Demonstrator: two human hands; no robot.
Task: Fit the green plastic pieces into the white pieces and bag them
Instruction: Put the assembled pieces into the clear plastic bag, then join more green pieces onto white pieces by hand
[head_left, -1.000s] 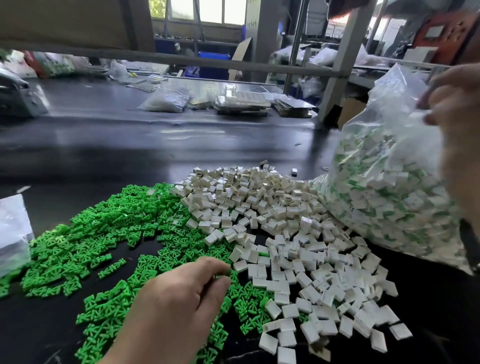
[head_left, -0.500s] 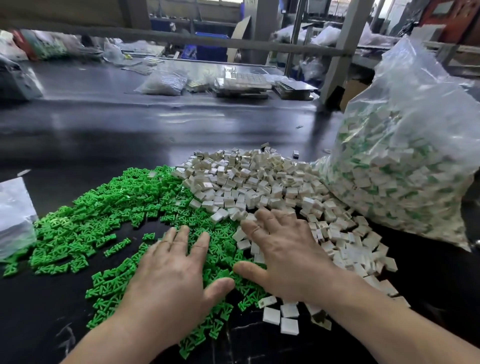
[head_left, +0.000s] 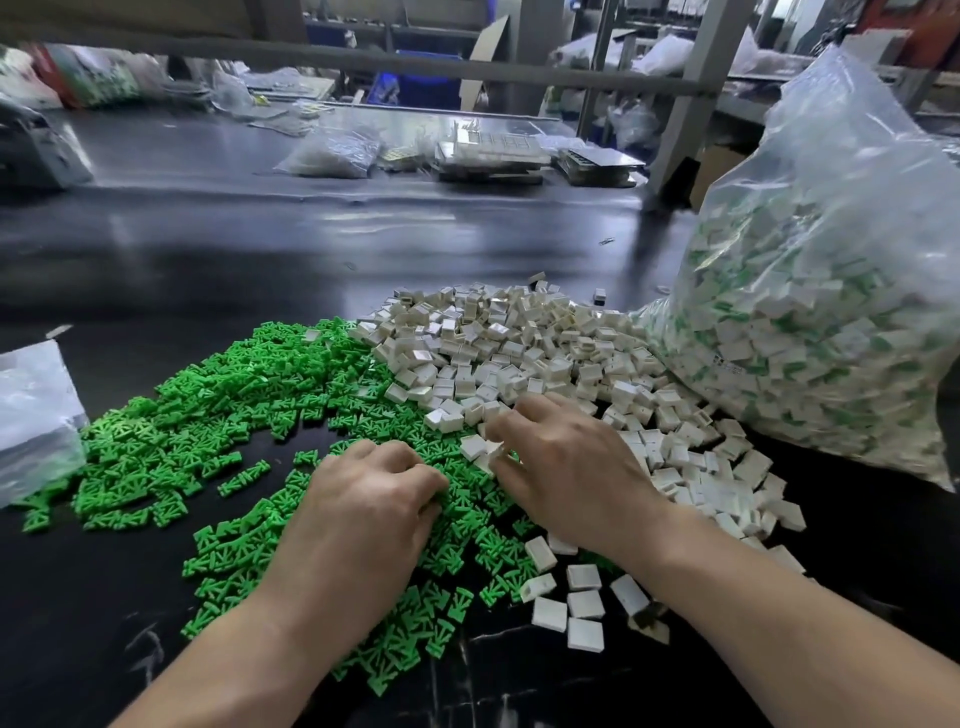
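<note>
Left hand (head_left: 363, 512) curled into green pieces (head_left: 234, 415); right hand (head_left: 569, 467) in seeming pinch on white piece (head_left: 492, 451).

Bright green pieces (head_left: 218, 415), off-white pieces (head_left: 519, 353), clear bag (head_left: 831, 270) speckled white and green, glossy black table (head_left: 208, 249)

The green pieces (head_left: 208, 431) lay spread in a loose, low heap on the left of the dark bench (head_left: 260, 260), small bright ribbed clips pointing every way. The white pieces (head_left: 519, 353), little square hollow caps, were heaped against them on the right, a few strays nearer. Beside that heap slumped a clear bag (head_left: 831, 312), bulging with white-and-green pieces.
</note>
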